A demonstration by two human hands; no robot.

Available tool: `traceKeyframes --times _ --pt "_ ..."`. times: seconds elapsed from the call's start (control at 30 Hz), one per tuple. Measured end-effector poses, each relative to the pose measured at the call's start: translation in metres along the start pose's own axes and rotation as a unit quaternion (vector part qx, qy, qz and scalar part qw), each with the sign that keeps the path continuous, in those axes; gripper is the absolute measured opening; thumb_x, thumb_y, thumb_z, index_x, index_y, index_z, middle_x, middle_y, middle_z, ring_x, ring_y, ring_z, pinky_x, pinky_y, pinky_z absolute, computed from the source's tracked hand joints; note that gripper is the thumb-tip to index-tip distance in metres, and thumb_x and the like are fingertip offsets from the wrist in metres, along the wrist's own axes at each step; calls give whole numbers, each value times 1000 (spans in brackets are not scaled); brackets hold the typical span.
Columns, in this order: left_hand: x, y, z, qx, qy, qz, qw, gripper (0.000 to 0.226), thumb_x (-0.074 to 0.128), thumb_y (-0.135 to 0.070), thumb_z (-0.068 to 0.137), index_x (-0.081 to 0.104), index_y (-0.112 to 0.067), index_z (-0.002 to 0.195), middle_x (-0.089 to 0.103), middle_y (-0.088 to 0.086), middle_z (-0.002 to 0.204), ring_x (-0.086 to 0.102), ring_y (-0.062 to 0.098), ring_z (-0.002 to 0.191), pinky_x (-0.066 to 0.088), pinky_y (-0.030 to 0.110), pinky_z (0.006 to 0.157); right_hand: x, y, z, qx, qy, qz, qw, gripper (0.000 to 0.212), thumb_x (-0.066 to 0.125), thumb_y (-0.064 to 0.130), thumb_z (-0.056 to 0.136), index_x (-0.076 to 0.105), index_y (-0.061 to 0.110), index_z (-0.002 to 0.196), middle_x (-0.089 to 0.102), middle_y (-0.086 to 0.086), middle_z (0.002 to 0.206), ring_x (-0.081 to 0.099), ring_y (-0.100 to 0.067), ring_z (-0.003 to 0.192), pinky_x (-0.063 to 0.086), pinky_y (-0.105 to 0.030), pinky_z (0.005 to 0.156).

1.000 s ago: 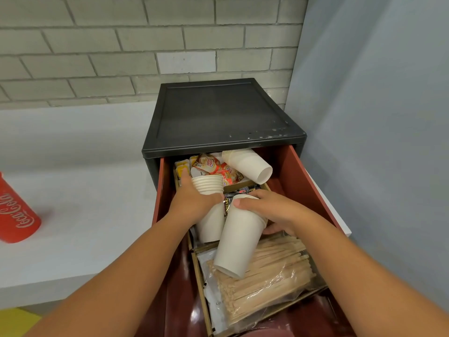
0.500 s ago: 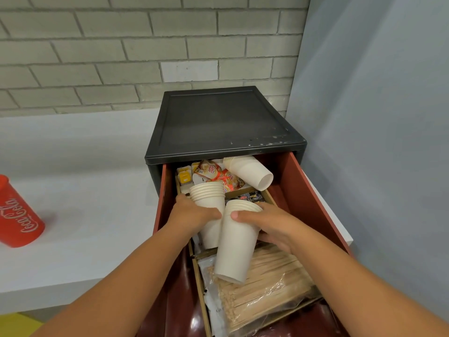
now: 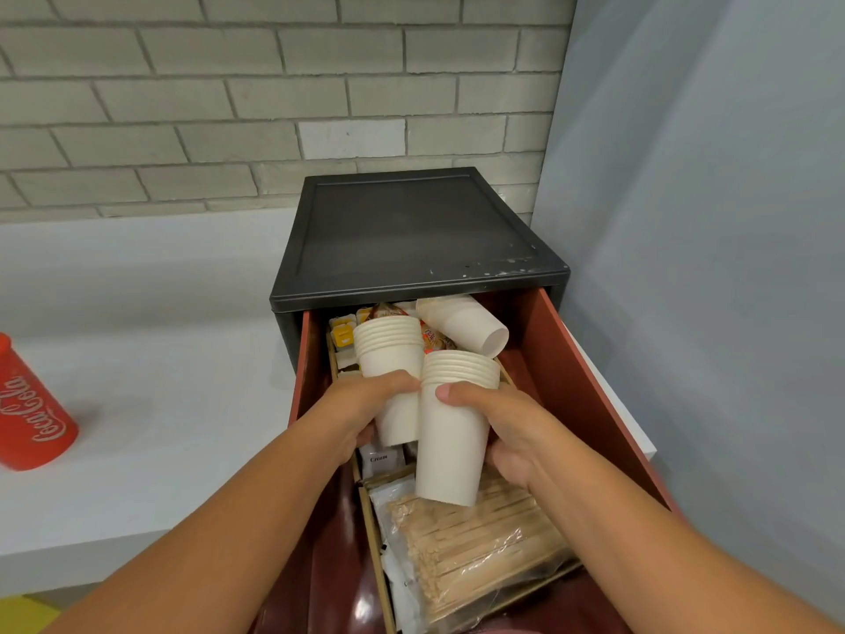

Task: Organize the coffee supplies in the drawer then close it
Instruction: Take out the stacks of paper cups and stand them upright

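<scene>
While the red drawer is standing open, two stacks of paper cups are being gripped above it: the left stack by the left hand, the right stack by the right hand.

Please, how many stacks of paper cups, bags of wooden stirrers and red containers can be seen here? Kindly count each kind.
Cup stacks: 3 (left stack in the left hand, right stack in the right hand, back stack lying on its side)
Stirrer bag: 1
Red container: 1
Total: 5
</scene>
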State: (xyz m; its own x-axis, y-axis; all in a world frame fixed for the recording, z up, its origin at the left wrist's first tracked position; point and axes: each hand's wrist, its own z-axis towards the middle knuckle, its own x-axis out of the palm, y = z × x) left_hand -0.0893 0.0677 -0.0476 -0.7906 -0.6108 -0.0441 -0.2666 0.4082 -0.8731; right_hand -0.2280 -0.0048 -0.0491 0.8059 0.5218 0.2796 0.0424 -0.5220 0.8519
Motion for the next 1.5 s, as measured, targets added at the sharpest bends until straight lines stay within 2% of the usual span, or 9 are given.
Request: traceKeyframes --times 0.1,0.23,0.43,0.5,0.63,0.8,1.03,1.3,1.5 --pt "-1 -4 -6 44 25 -25 998 20 69 -16 80 60 -16 98 68 1 88 64 12 75 50 23 53 0 6 -2 -21 25 9 999 42 72 2 74 57 17 110 70 -13 107 67 -29 94 55 -49 81" --pt "-3 -9 -10 120 43 -37 991 27 66 -15 82 62 -19 108 70 2 101 67 16 88 52 28 65 2 16 -3 -65 55 0 996 32 71 3 75 64 15 104 72 -7 96 68 -20 87 56 -37 76" --pt "-5 -27 -9 223 31 -48 973 43 69 -13 80 57 -20 120 67 3 114 64 20 102 55 35 80 11 31 2 -129 29 -6 991 54 78 6 70 58 8 120 68 -10 111 66 -22 100 55 -32 73" --pt "-6 -36 -6 246 20 -41 968 54 75 -21 73 54 -22 123 65 1 115 63 20 104 55 39 84 14 40 1 -171 33 -6 985 47 74 2 72 61 12 116 69 -7 108 66 -20 98 54 -31 73" --pt "-12 -67 -1 289 -21 -18 957 84 77 -43 49 50 -25 126 63 2 119 60 23 109 52 49 90 23 75 3 -262 47 -7 964 50 68 -5 75 57 23 114 66 1 105 63 -13 96 53 -35 79" --pt "-23 -107 22 342 -95 -7 935 70 78 -20 69 44 -19 131 58 2 120 56 21 109 51 42 90 40 120 38 -311 -10 -65 948 81 77 16 54 47 24 129 61 -2 119 57 -22 112 47 -50 95" --pt "-25 -126 60 323 -163 54 931 73 79 -18 69 40 -20 130 53 0 118 51 20 111 48 43 94 58 141 90 -310 -92 -185 928 74 79 13 69 42 19 133 54 -2 128 49 -20 120 42 -34 91" --pt "-33 -127 92 263 -175 97 944 76 80 -22 69 38 -19 132 51 5 126 49 21 112 45 38 91 61 140 121 -269 -129 -235 925 73 78 17 72 38 18 133 51 -5 131 48 -24 121 43 -37 95" --pt "-35 -127 97 236 -172 112 950 79 80 -22 70 35 -17 134 49 7 130 48 26 117 43 40 94 57 137 126 -256 -109 -246 929 74 77 21 73 35 18 134 50 -5 130 49 -21 115 42 -33 87"
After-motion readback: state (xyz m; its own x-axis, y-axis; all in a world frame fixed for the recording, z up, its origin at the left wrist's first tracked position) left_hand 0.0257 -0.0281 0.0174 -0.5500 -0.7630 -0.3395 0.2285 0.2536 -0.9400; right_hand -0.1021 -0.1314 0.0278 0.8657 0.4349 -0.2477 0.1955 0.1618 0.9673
